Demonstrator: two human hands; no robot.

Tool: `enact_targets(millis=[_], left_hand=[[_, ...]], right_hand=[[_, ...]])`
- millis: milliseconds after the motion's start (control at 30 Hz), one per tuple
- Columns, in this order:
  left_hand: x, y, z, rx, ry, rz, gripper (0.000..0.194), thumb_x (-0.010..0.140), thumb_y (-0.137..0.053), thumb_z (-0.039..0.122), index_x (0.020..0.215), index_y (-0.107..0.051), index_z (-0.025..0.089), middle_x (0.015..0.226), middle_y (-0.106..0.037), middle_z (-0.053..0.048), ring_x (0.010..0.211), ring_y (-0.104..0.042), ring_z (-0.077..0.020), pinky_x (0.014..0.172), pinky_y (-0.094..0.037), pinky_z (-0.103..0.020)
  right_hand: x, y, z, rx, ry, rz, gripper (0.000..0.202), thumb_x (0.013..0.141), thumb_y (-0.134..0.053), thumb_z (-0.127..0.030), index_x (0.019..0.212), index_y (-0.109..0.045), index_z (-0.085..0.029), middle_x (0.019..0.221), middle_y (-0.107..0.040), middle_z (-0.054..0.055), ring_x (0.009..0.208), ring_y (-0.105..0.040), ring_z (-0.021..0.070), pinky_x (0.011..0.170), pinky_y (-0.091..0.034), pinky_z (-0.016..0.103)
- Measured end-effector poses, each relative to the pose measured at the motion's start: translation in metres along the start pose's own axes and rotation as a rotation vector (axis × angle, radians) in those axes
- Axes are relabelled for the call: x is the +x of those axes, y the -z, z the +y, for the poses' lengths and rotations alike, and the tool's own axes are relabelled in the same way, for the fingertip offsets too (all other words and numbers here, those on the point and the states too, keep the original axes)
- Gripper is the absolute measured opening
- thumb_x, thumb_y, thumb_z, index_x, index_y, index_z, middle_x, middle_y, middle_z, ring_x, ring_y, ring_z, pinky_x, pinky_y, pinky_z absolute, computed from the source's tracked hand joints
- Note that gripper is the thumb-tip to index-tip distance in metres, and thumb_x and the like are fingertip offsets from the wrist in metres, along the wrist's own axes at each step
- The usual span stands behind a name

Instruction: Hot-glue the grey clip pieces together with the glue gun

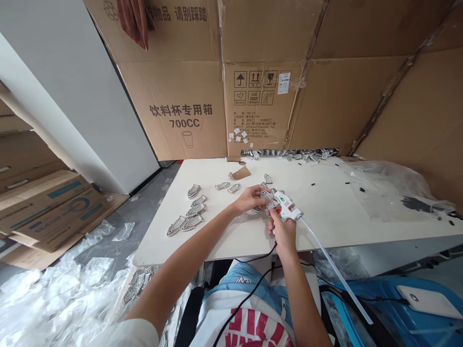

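My right hand (282, 231) is closed round the handle of a white hot glue gun (286, 205). A long, pale glue stick (333, 265) sticks out of its back end, slanting down to the right. Just in front of the nozzle, my left hand (250, 200) pinches a small silvery metal frame (266, 196); the fingers hide part of it. More such frames lie on the white table under and behind the hands. To the left of my forearm are several loose metal frames (196, 209) in a rough line, and two more lie farther back.
Scraps of brown card (241, 172) lie behind my hands. Cardboard (188, 86) walls the table's far edge, with a pile of metal pieces (307, 155) at its foot. Clear plastic (383, 188) covers the right side. A black cable (249, 301) crosses my lap.
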State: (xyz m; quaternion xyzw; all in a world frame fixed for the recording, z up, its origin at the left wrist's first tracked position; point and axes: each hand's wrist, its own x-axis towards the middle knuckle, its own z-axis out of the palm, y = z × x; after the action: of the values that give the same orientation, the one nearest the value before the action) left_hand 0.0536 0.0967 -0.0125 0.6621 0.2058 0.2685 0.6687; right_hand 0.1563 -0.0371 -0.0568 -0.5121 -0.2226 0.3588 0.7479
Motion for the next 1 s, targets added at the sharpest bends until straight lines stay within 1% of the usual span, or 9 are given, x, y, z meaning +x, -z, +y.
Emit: enact_targets(millis=[233,433,533,667,733,800,900,1000], left_hand=[[0.0002,0.0000,-0.0009,0.011,-0.004,-0.004,0.057,0.075,-0.097,0.036,0.121,-0.072,0.014,0.080,-0.072,-0.002,0.070,-0.070,-0.0155,0.069,-0.057,-0.030],[0.0008,0.0004,-0.0014,0.011,0.001,-0.018,0.055,0.077,-0.095,0.037,0.122,-0.073,0.014,0.083,-0.072,-0.004,0.072,-0.069,-0.0161,0.072,-0.058,-0.031],[0.0008,0.0000,-0.0001,0.024,0.000,0.009,0.053,0.079,-0.093,0.040,0.122,-0.073,0.015,0.093,-0.072,-0.006,0.076,-0.069,-0.0160,0.073,-0.058,-0.032],[0.0006,-0.0002,0.0025,0.043,-0.010,0.076,0.047,0.083,-0.087,0.043,0.120,-0.073,0.017,0.115,-0.070,-0.009,0.086,-0.067,-0.0163,0.073,-0.056,-0.029],[0.0003,0.0000,0.0041,0.050,-0.006,0.097,0.044,0.084,-0.084,0.043,0.118,-0.073,0.018,0.121,-0.069,-0.009,0.090,-0.066,-0.0168,0.071,-0.055,-0.027],[0.0002,0.0004,0.0051,0.060,0.003,0.111,0.041,0.084,-0.082,0.043,0.116,-0.073,0.019,0.121,-0.068,-0.008,0.089,-0.065,-0.0164,0.067,-0.052,-0.026],[0.0006,0.0011,0.0044,0.061,0.006,0.115,0.039,0.085,-0.081,0.044,0.114,-0.073,0.019,0.110,-0.068,-0.006,0.079,-0.061,-0.0138,0.063,-0.047,-0.026],[0.0011,0.0014,0.0022,0.071,-0.015,0.103,0.043,0.083,-0.085,0.044,0.116,-0.073,0.019,0.102,-0.067,-0.004,0.075,-0.057,-0.0123,0.061,-0.043,-0.025]], right_hand=[[-0.0006,-0.0006,0.0000,0.001,0.008,0.017,0.058,0.071,-0.095,-0.062,0.096,-0.060,-0.023,0.080,-0.072,0.000,0.042,-0.046,0.0078,0.036,-0.039,0.023],[0.0002,-0.0004,0.0017,-0.005,0.011,0.028,0.061,0.070,-0.095,-0.064,0.095,-0.060,-0.022,0.079,-0.071,0.000,0.042,-0.046,0.0078,0.035,-0.038,0.023],[-0.0005,-0.0008,0.0007,0.003,0.011,0.027,0.062,0.069,-0.096,-0.064,0.095,-0.058,-0.022,0.079,-0.071,0.000,0.043,-0.046,0.0075,0.036,-0.038,0.023],[-0.0019,-0.0017,-0.0017,0.017,0.015,0.017,0.064,0.068,-0.096,-0.066,0.097,-0.057,-0.023,0.079,-0.071,-0.001,0.043,-0.046,0.0075,0.037,-0.039,0.023],[-0.0020,-0.0019,-0.0022,0.019,0.017,0.016,0.065,0.068,-0.096,-0.066,0.096,-0.057,-0.023,0.080,-0.071,-0.001,0.043,-0.045,0.0076,0.037,-0.039,0.024],[-0.0017,-0.0019,-0.0022,0.018,0.016,0.025,0.064,0.068,-0.096,-0.066,0.095,-0.057,-0.023,0.080,-0.071,0.000,0.043,-0.045,0.0076,0.037,-0.039,0.024],[-0.0013,-0.0018,-0.0018,0.016,0.013,0.031,0.063,0.069,-0.096,-0.065,0.094,-0.057,-0.023,0.081,-0.071,0.000,0.043,-0.045,0.0074,0.037,-0.039,0.024],[-0.0010,-0.0016,-0.0010,0.024,0.011,0.027,0.063,0.068,-0.097,-0.064,0.095,-0.057,-0.023,0.079,-0.071,0.000,0.043,-0.045,0.0076,0.037,-0.039,0.024]])
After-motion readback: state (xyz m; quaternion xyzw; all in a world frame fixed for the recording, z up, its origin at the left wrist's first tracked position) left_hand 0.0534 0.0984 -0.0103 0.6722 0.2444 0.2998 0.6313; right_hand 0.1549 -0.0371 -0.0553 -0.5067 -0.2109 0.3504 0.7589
